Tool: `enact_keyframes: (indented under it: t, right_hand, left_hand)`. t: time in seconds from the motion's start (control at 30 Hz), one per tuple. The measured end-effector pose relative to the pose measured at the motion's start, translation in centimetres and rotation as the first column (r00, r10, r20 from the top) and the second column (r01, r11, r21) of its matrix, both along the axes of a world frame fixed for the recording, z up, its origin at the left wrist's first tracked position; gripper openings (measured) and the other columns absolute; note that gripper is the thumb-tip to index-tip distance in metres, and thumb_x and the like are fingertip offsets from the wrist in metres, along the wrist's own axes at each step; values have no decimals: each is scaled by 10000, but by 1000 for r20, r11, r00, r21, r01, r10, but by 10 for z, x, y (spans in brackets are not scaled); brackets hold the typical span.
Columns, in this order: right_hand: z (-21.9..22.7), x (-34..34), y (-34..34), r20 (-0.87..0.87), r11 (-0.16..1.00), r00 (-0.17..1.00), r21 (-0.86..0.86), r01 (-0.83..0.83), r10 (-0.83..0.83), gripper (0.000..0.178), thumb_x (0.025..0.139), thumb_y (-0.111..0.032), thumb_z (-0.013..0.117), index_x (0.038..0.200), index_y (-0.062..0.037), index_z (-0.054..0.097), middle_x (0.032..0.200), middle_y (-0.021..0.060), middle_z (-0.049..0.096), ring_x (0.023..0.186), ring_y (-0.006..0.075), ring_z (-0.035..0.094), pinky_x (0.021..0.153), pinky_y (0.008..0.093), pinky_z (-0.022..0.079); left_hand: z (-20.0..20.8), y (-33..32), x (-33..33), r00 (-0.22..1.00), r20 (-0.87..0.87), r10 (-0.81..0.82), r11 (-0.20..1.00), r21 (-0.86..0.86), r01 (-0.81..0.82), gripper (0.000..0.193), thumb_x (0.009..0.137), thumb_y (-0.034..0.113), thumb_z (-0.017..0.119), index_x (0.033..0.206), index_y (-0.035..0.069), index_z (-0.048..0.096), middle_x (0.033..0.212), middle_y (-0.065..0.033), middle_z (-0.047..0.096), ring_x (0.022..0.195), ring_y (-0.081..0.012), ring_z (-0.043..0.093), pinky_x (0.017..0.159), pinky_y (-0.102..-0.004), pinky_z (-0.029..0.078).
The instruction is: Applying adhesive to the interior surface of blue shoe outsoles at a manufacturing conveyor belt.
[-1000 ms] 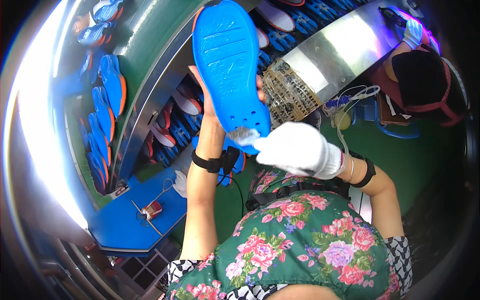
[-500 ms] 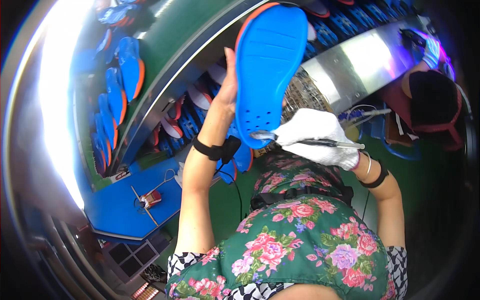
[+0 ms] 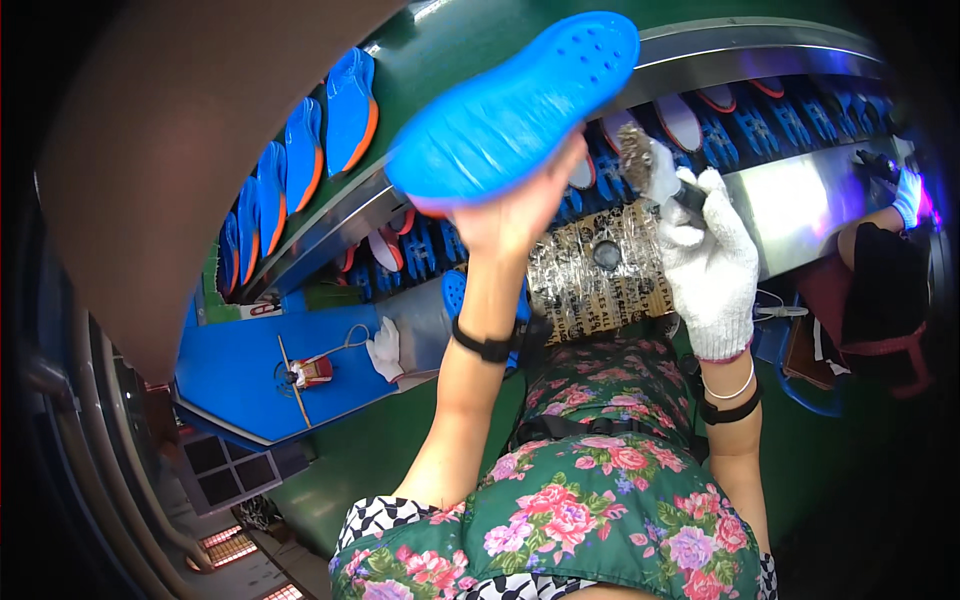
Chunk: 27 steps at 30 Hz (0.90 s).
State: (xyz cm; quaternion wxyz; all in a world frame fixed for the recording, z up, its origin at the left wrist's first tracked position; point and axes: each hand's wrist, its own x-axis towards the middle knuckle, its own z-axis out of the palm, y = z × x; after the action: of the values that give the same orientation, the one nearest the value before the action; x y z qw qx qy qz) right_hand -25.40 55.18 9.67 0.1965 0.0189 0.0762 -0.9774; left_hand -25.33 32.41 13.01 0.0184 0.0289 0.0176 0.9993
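Observation:
My left hand (image 3: 513,208), bare, holds up a blue insole (image 3: 505,125) from beneath. The insole is tilted, with its end of small holes up at the right and its ribbed end down at the left; an orange-red edge shows below. My right hand (image 3: 712,265), in a white knit glove, grips a brush (image 3: 635,160) by its dark handle. The bristles look brown and clumped, and they point up, apart from the insole. Under both hands lies a taped cardboard piece (image 3: 570,285) with a small round dark cup (image 3: 607,255) on it.
Blue insoles with orange edges (image 3: 352,110) stand in a row on the green belt at upper left. A lower rack carries more insoles (image 3: 680,122). On the blue table (image 3: 230,385) are a red tool (image 3: 315,371) and a white glove (image 3: 384,350). Another person's gloved hand (image 3: 908,195) is at right.
My left hand has swung the insole round, so its holed end now points up right. My right hand has lifted the brush off the insole and moved up and right. The view has shifted.

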Motion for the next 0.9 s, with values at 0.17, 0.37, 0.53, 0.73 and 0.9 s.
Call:
enact_keyframes:
  t: [0.17,0.37,0.53,0.73,0.9]
  right_hand:
    - [15,15,-11,-175,957,984,290,12,41,289,971,-21,621,1252,47,638,1226,183,687,948,209,656,814,292,537]
    - [25,24,4,-529,649,849,652,392,18,258,893,3,664,1137,67,717,1145,161,732,990,192,700,883,305,543]
    - [42,14,19,-815,265,540,580,771,212,232,839,-19,718,1064,27,748,1025,151,762,937,252,731,824,352,569]
    - [45,-6,26,-915,96,227,272,957,333,277,807,-24,731,1082,0,755,1032,143,761,925,284,732,803,375,568]
    - [34,18,15,-906,157,215,287,945,365,312,778,-47,766,1089,-56,776,1041,105,765,906,279,723,761,401,561]
  left_hand:
    - [-32,19,60,966,140,-218,970,-77,230,1042,832,819,539,1594,138,336,1575,-226,416,1386,-539,424,1135,-725,297]
    - [-81,38,85,909,40,-414,905,-93,416,1164,721,636,769,1604,66,269,1570,-274,386,1412,-542,387,1151,-691,342]
    - [-80,72,93,922,41,-385,922,46,383,1160,765,800,656,1622,139,239,1571,-241,404,1391,-502,443,1088,-795,311]
    - [-88,78,108,880,254,-402,876,-174,450,1115,812,763,651,1621,120,231,1566,-230,416,1388,-486,456,1119,-719,349]
    - [-98,71,115,866,450,-219,748,-493,445,1003,875,650,664,1614,104,262,1589,-203,402,1426,-401,447,1184,-595,352]
